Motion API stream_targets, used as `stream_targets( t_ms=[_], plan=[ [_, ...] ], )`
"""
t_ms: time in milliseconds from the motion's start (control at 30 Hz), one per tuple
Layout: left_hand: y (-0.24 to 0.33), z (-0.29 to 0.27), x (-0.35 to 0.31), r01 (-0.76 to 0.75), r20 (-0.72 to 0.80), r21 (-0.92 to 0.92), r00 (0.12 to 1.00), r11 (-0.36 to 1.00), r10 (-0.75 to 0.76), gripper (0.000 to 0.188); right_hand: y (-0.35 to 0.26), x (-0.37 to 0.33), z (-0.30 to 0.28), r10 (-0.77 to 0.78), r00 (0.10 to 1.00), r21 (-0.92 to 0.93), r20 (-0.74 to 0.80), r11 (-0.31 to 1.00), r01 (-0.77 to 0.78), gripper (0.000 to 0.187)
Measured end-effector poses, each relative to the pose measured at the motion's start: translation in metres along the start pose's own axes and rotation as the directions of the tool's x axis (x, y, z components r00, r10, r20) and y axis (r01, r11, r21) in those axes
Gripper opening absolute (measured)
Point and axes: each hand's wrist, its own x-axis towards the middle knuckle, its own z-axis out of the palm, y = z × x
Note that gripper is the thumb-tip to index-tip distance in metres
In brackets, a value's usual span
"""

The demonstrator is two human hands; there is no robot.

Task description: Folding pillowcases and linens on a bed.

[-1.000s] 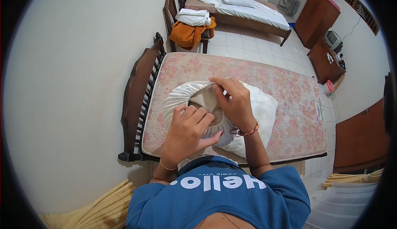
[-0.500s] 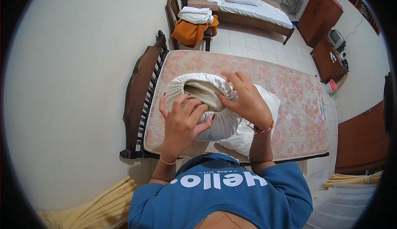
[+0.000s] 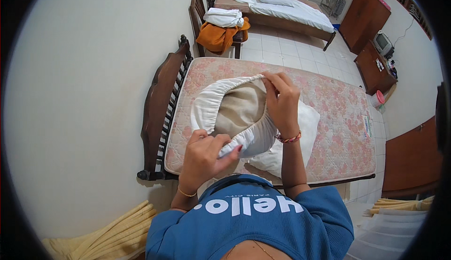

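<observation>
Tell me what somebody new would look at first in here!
Probably the white gathered cover, its elastic-looking opening stretched between the left hand and the right hand, over the pink flowered mattress. Next, the bright orange cloth on the chair near the wall, with white cloth on top.

I'm wearing a blue, finely textured shirt point(image 3: 291, 229) with loose short sleeves point(image 3: 324, 213), a scooped neckline and big, rounded white lettering point(image 3: 253, 204) across the front, with smaller, fainter print point(image 3: 268, 195) beside it. A thin chain point(image 3: 265, 251) hangs at my neck. A slim gold-coloured bracelet point(image 3: 187, 194) circles my left wrist, a braided reddish multicoloured band point(image 3: 290, 139) my right. Among my left fingers point(image 3: 205, 135), the thumbnail point(image 3: 240, 148) is dark red.
</observation>
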Motion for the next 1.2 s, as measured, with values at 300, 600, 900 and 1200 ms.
stream_targets(
  t_ms=[300,600,900,1200],
  plan=[
    [-0.029,-0.045,-0.002,-0.192,0.320,-0.639,0.814,0.745,0.485,0.015,0.023,0.010,0.001,0.050,0.992,-0.053,-0.112,0.997,-0.056,0.012],
    [-0.012,-0.043,0.008,0.017,0.085,-0.299,0.996,0.954,0.009,0.013,0.021,0.007,0.014,0.218,0.973,0.131,-0.074,0.969,-0.208,0.011],
    [-0.020,-0.020,0.023,0.381,-0.146,-0.142,0.905,0.914,-0.400,0.033,-0.003,-0.010,0.001,0.270,0.925,0.058,0.267,0.954,-0.295,0.020],
    [-0.044,-0.027,0.012,0.430,0.099,-0.762,0.817,0.485,-0.568,0.032,0.022,-0.014,-0.032,0.195,0.796,0.361,0.573,0.812,-0.458,0.046]
  ],
)
